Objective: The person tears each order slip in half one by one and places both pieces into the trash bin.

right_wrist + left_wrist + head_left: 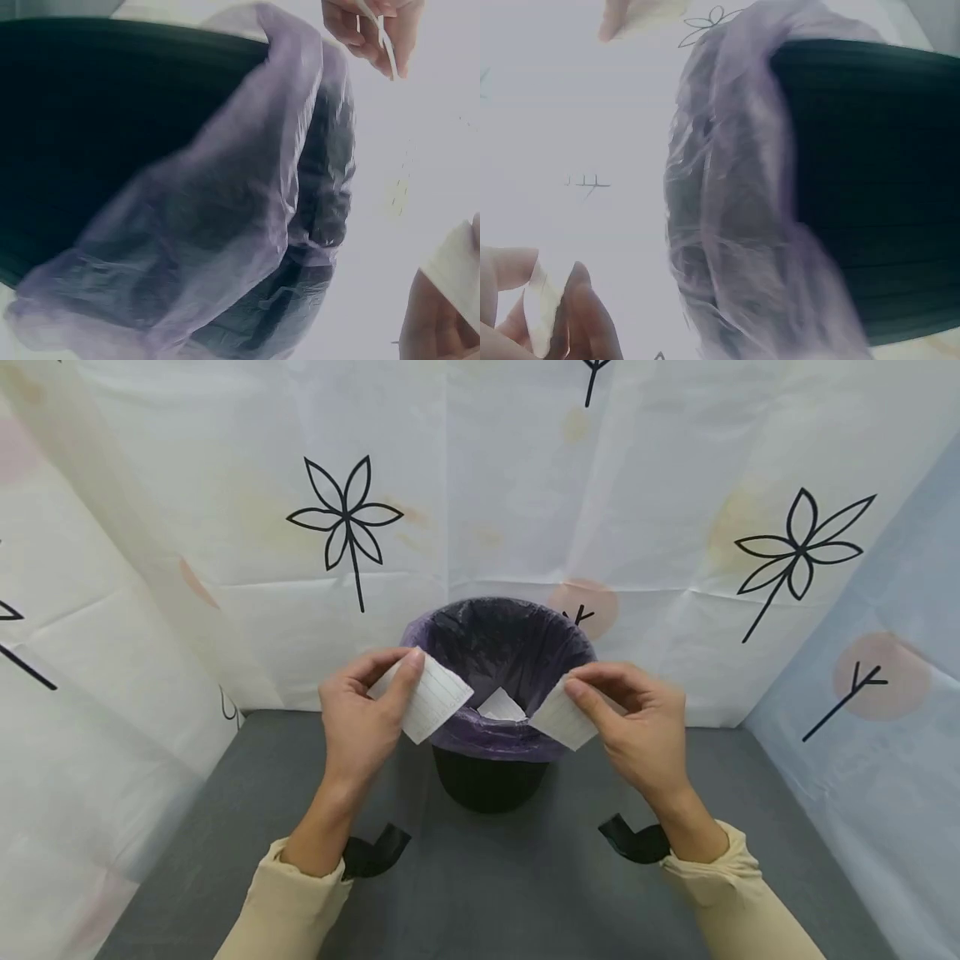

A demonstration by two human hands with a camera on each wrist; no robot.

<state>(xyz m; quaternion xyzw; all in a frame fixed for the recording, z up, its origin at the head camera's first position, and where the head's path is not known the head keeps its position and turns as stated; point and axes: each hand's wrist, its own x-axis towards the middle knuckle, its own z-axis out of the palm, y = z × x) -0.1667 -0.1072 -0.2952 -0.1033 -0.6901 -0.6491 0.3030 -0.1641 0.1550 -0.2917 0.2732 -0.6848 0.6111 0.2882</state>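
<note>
My left hand (363, 714) pinches a piece of lined white paper (437, 695) between thumb and fingers, over the left rim of a bin. A second paper piece (564, 717) is pinched by my right hand (637, 722) at the bin's right front rim. The two pieces are apart, and each has a ragged-looking edge. Between them, a third white scrap (502, 705) lies inside the bin near its front wall. The black bin (491, 781) stands upright, lined with a thin purple bag (502, 743) folded over its rim. In the left wrist view, the left fingers (589, 315) hold the paper beside the bag.
The bin stands on a dark grey tabletop (480, 877). Behind it hangs a white cloth (487, 485) with printed flowers, and more cloth closes off both sides. Black straps (636, 843) stick out from both wrists. A thin dark cord (228, 703) hangs at the back left.
</note>
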